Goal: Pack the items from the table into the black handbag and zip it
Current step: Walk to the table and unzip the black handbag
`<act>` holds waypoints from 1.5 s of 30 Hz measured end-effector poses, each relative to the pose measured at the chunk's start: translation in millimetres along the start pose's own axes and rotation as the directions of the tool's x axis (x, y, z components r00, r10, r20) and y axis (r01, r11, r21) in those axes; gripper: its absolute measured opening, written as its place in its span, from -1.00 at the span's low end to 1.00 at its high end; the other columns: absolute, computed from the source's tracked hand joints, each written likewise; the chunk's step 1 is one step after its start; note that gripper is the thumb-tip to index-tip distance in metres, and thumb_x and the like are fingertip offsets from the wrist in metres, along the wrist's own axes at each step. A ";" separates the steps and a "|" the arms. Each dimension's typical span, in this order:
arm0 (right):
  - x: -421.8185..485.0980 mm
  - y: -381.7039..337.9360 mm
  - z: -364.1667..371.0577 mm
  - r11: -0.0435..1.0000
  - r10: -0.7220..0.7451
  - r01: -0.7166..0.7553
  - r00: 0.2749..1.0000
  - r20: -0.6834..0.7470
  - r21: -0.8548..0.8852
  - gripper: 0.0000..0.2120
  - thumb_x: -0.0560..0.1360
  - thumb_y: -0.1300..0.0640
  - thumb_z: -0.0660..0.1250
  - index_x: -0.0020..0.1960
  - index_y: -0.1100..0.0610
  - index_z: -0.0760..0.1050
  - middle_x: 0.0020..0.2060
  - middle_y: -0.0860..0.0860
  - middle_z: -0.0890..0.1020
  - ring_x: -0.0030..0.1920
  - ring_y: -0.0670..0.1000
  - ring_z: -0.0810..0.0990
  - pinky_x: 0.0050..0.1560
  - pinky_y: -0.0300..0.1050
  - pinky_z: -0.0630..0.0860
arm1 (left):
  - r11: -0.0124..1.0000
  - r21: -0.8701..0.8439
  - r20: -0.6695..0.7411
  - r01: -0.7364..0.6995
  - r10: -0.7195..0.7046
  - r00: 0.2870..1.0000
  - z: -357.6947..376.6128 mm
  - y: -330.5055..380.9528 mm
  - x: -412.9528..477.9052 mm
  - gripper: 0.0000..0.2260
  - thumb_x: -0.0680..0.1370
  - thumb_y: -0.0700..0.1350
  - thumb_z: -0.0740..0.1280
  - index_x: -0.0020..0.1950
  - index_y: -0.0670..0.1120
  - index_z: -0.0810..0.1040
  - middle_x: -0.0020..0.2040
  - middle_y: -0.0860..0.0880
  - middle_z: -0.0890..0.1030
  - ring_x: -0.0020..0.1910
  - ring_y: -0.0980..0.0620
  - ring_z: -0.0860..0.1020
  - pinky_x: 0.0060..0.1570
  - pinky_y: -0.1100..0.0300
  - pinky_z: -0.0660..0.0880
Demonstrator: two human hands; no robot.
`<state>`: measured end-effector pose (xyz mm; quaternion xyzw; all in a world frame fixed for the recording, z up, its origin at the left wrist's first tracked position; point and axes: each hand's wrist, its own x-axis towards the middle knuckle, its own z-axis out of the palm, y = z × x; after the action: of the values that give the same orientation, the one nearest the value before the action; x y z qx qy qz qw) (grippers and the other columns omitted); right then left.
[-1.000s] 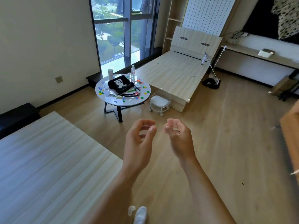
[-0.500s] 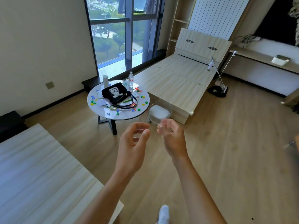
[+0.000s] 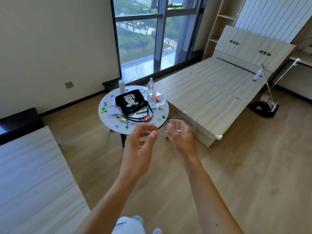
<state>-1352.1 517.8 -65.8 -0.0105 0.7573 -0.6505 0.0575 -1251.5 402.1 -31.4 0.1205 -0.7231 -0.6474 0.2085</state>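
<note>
A black handbag (image 3: 130,102) with a white cartoon print lies on a round white table (image 3: 164,114) ahead, its dark strap trailing toward the near rim. Around it lie several small coloured pieces, papers, a small white box (image 3: 153,105), a clear water bottle (image 3: 150,86) and a white cylinder (image 3: 121,86). My left hand (image 3: 140,146) and my right hand (image 3: 181,137) are raised in front of me, short of the table, fingers loosely curled, each holding nothing.
A bare wooden bed frame (image 3: 219,92) stands right of the table, with a clear stool beside it, mostly behind my right hand. Another wooden platform (image 3: 30,174) is at my near left. A tall window is behind; a mop (image 3: 268,102) leans at right.
The table and handbag have come closer and grown larger in view. Both hands stay raised in front, still holding nothing.
</note>
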 end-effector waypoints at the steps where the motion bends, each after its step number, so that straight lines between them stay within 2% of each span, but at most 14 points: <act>1: 15.2 -1.3 -0.7 1.000 0.011 -0.011 1.000 0.010 -0.007 -0.63 0.46 -0.05 0.36 0.21 0.07 0.57 0.07 -0.04 0.65 0.14 0.08 0.66 0.22 0.11 0.59 | 1.000 0.003 -0.016 0.020 -0.020 1.000 6.1 -1.9 10.6 -0.86 0.51 -0.02 0.31 -0.01 0.03 0.63 -0.07 0.14 0.68 -0.09 0.22 0.59 -0.12 0.39 0.48; 3: 44.5 0.2 -0.3 1.000 0.016 -0.015 0.999 0.044 -0.017 -0.68 0.49 -0.03 0.37 0.20 0.05 0.57 0.06 -0.03 0.65 0.12 0.07 0.67 0.17 0.05 0.60 | 0.999 0.011 -0.044 0.044 -0.044 0.998 18.1 -7.5 34.9 -0.86 0.51 -0.01 0.30 -0.01 0.05 0.63 -0.08 0.15 0.68 -0.11 0.22 0.58 -0.10 0.34 0.48; 7: 102.7 5.5 8.5 0.998 0.047 -0.043 0.994 0.100 -0.036 -0.74 0.55 0.05 0.38 0.22 0.05 0.56 0.03 -0.05 0.64 0.08 0.05 0.68 0.10 -0.02 0.58 | 0.996 0.010 -0.063 0.084 -0.083 0.995 40.2 -26.0 89.0 -0.85 0.50 -0.02 0.30 -0.01 0.02 0.63 -0.07 0.06 0.69 -0.03 0.10 0.61 -0.01 0.09 0.55; 9: 142.8 11.2 14.2 0.997 0.059 -0.054 0.993 0.105 -0.055 -0.76 0.55 0.06 0.38 0.22 0.04 0.56 0.01 -0.07 0.64 0.03 0.01 0.69 0.08 -0.03 0.59 | 0.995 0.015 -0.066 0.097 -0.096 0.993 52.1 -39.5 126.9 -0.86 0.51 -0.02 0.30 -0.02 0.04 0.63 -0.08 0.05 0.70 -0.02 0.10 0.62 0.01 0.06 0.56; 14: 254.4 14.0 42.7 0.989 0.103 -0.090 0.988 0.114 -0.121 -0.78 0.45 -0.08 0.37 0.09 -0.10 0.57 0.01 -0.09 0.65 0.07 0.05 0.68 0.16 0.17 0.60 | 0.992 0.015 -0.071 0.125 -0.123 0.990 72.3 -76.5 238.8 -0.85 0.52 -0.01 0.29 -0.01 0.03 0.63 -0.07 0.07 0.69 -0.02 0.12 0.62 0.03 -0.05 0.58; 16: 300.7 11.9 58.4 0.985 0.113 -0.096 0.987 0.115 -0.145 -0.77 0.38 -0.12 0.37 0.02 -0.15 0.57 -0.04 -0.08 0.67 0.03 0.06 0.70 0.15 0.18 0.60 | 0.988 0.019 -0.065 0.150 -0.149 0.987 79.1 -88.1 286.8 -0.84 0.51 0.00 0.29 0.00 0.02 0.63 -0.07 0.07 0.69 -0.02 0.12 0.62 0.05 -0.07 0.57; 19: 359.5 12.1 78.0 0.980 0.139 -0.118 0.983 0.123 -0.160 -0.75 0.36 -0.13 0.37 0.02 -0.13 0.58 -0.07 -0.03 0.71 -0.03 0.02 0.72 0.10 0.10 0.61 | 0.980 0.028 -0.050 0.198 -0.197 0.979 85.6 -102.4 346.1 -0.86 0.54 -0.01 0.29 0.00 0.02 0.62 -0.07 0.10 0.68 -0.04 0.13 0.61 0.04 0.02 0.55; 23: 423.7 13.9 104.6 0.974 0.182 -0.154 0.969 0.169 -0.164 -0.75 0.39 -0.13 0.37 0.04 -0.11 0.56 0.01 0.04 0.72 -0.06 -0.01 0.73 0.06 0.02 0.59 | 0.976 0.078 -0.074 0.202 -0.196 0.978 82.4 -114.3 416.2 -0.91 0.60 -0.11 0.32 -0.02 0.05 0.60 -0.14 0.13 0.66 -0.07 0.21 0.61 -0.09 0.22 0.51; 29: 507.1 29.1 139.0 0.967 0.219 -0.169 0.935 0.281 -0.191 -0.75 0.58 0.05 0.36 0.23 0.08 0.55 0.08 0.12 0.69 0.01 0.06 0.72 0.09 0.03 0.60 | 0.956 0.108 -0.192 0.272 -0.248 0.949 85.1 -144.3 486.9 -0.92 0.60 -0.08 0.30 0.00 0.07 0.59 -0.05 0.17 0.65 -0.02 0.28 0.58 -0.13 0.39 0.48; 32: 545.7 38.9 158.7 0.970 0.217 -0.157 0.901 0.375 -0.185 -0.80 0.60 0.11 0.35 0.21 0.10 0.56 0.03 0.12 0.70 -0.06 -0.01 0.73 0.03 -0.05 0.59 | 0.943 0.092 -0.274 0.320 -0.285 0.919 96.7 -162.1 513.7 -0.92 0.60 -0.09 0.30 -0.01 0.05 0.58 -0.06 0.18 0.64 -0.05 0.31 0.57 -0.13 0.41 0.46; 35: 579.5 49.7 180.9 0.971 0.227 -0.164 0.856 0.464 -0.172 -0.79 0.60 0.13 0.34 0.22 0.14 0.56 -0.04 0.08 0.71 -0.08 -0.04 0.73 0.09 -0.01 0.62 | 0.936 0.083 -0.348 0.342 -0.295 0.890 108.4 -179.4 538.2 -0.91 0.60 -0.12 0.30 -0.04 0.06 0.57 -0.11 0.19 0.63 -0.09 0.37 0.55 -0.15 0.47 0.44; 38: 610.2 65.3 199.7 0.970 0.230 -0.151 0.825 0.517 -0.191 -0.82 0.60 0.14 0.34 0.18 0.14 0.56 -0.10 0.03 0.70 -0.19 -0.15 0.71 0.11 0.01 0.62 | 0.919 0.068 -0.426 0.388 -0.325 0.844 113.0 -203.7 558.5 -0.93 0.60 -0.10 0.30 -0.02 0.02 0.58 -0.09 0.16 0.64 -0.08 0.33 0.55 -0.15 0.46 0.43; 42: 645.3 102.4 217.6 0.959 0.260 -0.153 0.806 0.532 -0.237 -0.79 0.58 0.10 0.35 0.19 0.12 0.57 -0.03 0.08 0.70 -0.05 -0.01 0.72 0.11 0.01 0.61 | 0.892 0.078 -0.441 0.446 -0.370 0.818 114.4 -251.3 581.2 -0.93 0.60 -0.07 0.30 -0.01 0.05 0.58 -0.08 0.17 0.64 -0.08 0.27 0.56 -0.16 0.45 0.41; 45: 667.3 144.8 226.8 0.948 0.283 -0.151 0.804 0.522 -0.281 -0.79 0.58 0.09 0.35 0.19 0.10 0.58 0.00 0.08 0.69 -0.07 -0.03 0.72 0.05 -0.04 0.61 | 0.881 0.086 -0.445 0.466 -0.385 0.809 114.9 -298.8 595.7 -0.93 0.60 -0.06 0.31 -0.01 0.06 0.58 -0.08 0.17 0.64 -0.07 0.30 0.55 -0.17 0.49 0.39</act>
<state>-1983.5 256.4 -291.0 -0.1185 0.7725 -0.5176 0.3481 -1859.3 199.6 -248.1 0.4339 -0.6749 -0.5645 0.1936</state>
